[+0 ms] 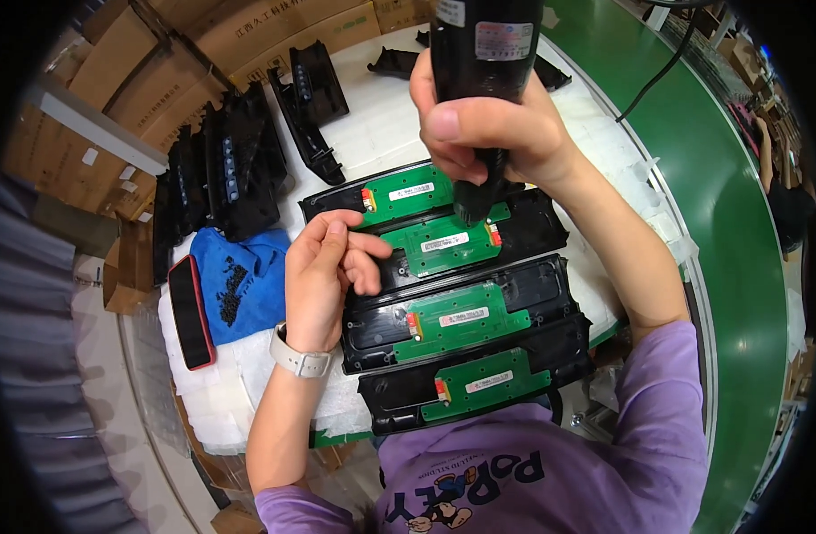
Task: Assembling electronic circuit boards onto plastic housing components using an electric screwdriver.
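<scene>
My right hand (506, 129) is wrapped round a black electric screwdriver (483, 76), held upright. Its lower end hides part of the second green circuit board (439, 258) from the far side. My left hand (332, 258) hovers by that board's left end, fingers curled and thumb against them; anything between them is too small to make out. Several long black plastic housings (550, 294) lie in a row, each with a green board, a white label and a red-and-yellow connector. The nearest board (483, 387) lies close to my body.
On a blue cloth (256, 307) at left sits a heap of small black screws (233, 289), with a red-edged phone (190, 311) beside it. More black housings (239, 169) stand at the back left, before cardboard boxes (292, 44). A green surface (746, 356) runs along the right.
</scene>
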A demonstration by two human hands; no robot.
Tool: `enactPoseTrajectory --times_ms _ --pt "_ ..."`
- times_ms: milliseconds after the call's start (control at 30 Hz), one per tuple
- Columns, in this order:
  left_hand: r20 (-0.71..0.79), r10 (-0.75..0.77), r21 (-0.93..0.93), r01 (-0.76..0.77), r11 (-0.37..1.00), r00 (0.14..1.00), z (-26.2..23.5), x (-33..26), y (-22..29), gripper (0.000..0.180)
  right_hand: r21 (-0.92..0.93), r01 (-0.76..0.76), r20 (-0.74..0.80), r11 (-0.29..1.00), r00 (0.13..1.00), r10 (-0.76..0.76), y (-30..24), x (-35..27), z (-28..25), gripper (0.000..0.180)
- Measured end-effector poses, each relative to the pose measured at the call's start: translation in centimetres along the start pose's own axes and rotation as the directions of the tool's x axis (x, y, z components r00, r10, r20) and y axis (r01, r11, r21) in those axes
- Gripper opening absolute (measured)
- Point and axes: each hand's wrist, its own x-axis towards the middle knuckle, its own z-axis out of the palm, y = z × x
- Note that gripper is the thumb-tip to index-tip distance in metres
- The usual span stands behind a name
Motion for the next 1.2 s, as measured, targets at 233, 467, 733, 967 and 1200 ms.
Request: enactPoseTrajectory --times_ms 233,467,733,967,1200 --pt "0.113 -0.062 0.046 0.057 0.997 0.992 -0.2 0.4 -0.2 0.019 0.003 0.009 0.062 1.0 0.998 -0.009 -0.1 0.0 0.2 0.017" --pt "0.049 0.006 0.15 -0.013 0.989 0.999 0.7 -0.1 0.0 0.009 -0.063 0.062 0.059 0.996 0.997 -0.059 -0.7 -0.8 1.1 0.019" --pt "0.201 0.011 0.13 -0.038 0.991 0.98 1.4 -0.9 -0.2 0.017 0.477 0.391 0.017 0.787 0.891 -0.453 -0.8 -0.5 0.4 0.022" --pt "0.218 0.016 0.11 -0.041 0.993 0.976 1.4 -1.2 0.0 0.01 0.458 0.329 -0.216 0.826 0.942 -0.256 -2.1 -1.4 2.6 0.027" --pt "0.276 -0.023 0.123 -0.012 0.992 0.961 0.9 -0.9 -0.1 0.009 0.463 0.239 -0.392 0.853 0.919 -0.045 -3.2 -2.2 4.4 0.028"
